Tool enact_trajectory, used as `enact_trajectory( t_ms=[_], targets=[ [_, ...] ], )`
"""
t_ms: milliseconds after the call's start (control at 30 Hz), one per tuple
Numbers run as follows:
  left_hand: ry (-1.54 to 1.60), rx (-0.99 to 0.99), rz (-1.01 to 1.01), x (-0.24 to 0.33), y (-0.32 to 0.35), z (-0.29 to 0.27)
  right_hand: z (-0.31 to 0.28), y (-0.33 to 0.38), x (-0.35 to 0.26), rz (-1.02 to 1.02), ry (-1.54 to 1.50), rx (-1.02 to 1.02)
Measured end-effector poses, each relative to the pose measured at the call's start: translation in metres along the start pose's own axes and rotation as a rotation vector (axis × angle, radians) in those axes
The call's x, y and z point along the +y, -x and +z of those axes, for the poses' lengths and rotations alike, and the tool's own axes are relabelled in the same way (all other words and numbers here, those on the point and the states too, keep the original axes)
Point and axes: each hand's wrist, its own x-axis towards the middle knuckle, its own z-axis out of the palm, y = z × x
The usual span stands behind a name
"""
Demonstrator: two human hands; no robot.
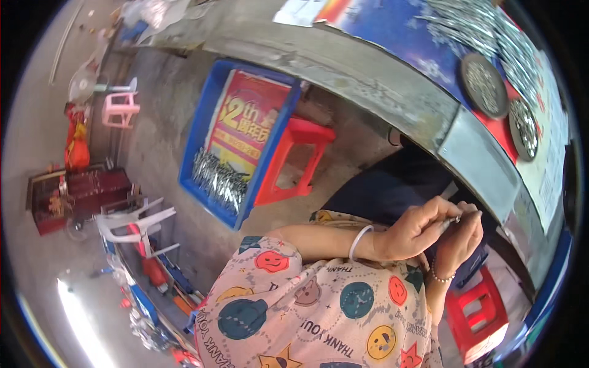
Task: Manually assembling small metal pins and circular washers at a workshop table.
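My left hand (408, 234), with a white bangle at its wrist, is closed in a pinch in front of my body. Its thumb and fingertips hold a small metal part (454, 219), mostly hidden by the fingers. Close against it, my right hand (459, 240), wearing a beaded bracelet, has its fingers closed at the same part. The two hands' fingertips meet there, beside the table edge (485, 162). On the table lie two round dishes of small metal pieces, one dark dish (502, 92) and another dish (523, 130) nearer me. A heap of slim metal parts (469, 24) lies behind them.
To my left, a blue tray (197, 144) with shiny metal parts (219, 181) rests on a red stool (310, 153). Another red stool (478, 313) stands at lower right. Farther left are a pink stool (121, 109), a white chair (138, 224) and a fan (83, 84).
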Motion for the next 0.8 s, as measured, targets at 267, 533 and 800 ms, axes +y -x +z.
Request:
enact_trajectory(
  t_ms=[267,533,800],
  targets=[
    [-0.667,0.582,-0.122,0.06,0.07,-0.192,0.014,0.001,0.008,0.142,-0.061,-0.324],
    [-1.064,1.042,-0.147,0.116,0.193,-0.333,0.034,0.001,0.003,0.172,0.14,-0.543],
    [-1.494,0.885,-0.341,0.107,0.229,-0.328,0.043,0.002,0.0,0.022,0.35,-0.732]
  ],
)
